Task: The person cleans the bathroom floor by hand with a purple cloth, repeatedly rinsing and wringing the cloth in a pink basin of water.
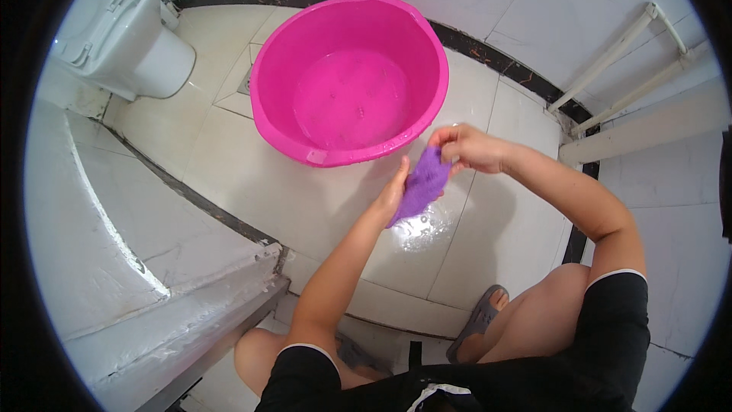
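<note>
A folded purple cloth (420, 187) lies over the palm of my left hand (396, 191), whose thumb stands up at the cloth's edge; its other fingers are mostly hidden under the cloth. The fingers of my right hand (466, 150) pinch the upper end of the same cloth. Both hands are above the tiled floor, just outside the near right rim of a large pink plastic basin (269, 126). Shallow water (351, 100) covers the basin's bottom, with a few small bubbles on it, and drops cling to the rim.
A white toilet (154, 57) stands at the far left. A floor drain (245, 84) is partly hidden by the basin. Pale pipes (609, 60) run along the right wall. A ledge (251, 269) juts in at lower left. The floor tiles (420, 229) are wet below my hands.
</note>
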Demonstrator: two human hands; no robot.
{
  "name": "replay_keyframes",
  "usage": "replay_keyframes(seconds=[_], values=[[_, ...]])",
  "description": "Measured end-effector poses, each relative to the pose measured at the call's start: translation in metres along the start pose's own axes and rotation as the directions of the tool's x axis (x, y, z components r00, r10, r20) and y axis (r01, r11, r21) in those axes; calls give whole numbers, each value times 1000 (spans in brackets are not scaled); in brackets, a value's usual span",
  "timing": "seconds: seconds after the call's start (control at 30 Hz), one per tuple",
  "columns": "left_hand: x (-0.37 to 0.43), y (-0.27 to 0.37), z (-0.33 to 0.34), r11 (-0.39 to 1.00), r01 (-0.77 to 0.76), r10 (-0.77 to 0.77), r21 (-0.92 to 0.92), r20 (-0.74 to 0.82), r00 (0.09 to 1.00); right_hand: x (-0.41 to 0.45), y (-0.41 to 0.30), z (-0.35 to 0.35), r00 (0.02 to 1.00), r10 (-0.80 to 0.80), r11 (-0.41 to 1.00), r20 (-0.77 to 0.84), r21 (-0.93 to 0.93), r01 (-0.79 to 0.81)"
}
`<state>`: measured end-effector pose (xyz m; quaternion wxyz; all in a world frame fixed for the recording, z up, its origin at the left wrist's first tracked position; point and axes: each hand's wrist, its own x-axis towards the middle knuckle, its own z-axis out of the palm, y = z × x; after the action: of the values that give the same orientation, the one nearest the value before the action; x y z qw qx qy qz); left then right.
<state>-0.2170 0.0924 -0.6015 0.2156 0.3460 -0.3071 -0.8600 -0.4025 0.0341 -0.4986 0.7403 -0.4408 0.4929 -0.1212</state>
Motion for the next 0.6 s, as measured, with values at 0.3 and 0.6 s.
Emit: replay_keyframes(seconds=[0.3,0.6], values=[[-38,66,15,684,-159,166,-712,-60,984,25,-7,41,453,-805,589,-384,-613,527],[-68,109,20,877,-384,296,-290,-304,905,-3,-35,58,345,-886,164,309,-487,858]])
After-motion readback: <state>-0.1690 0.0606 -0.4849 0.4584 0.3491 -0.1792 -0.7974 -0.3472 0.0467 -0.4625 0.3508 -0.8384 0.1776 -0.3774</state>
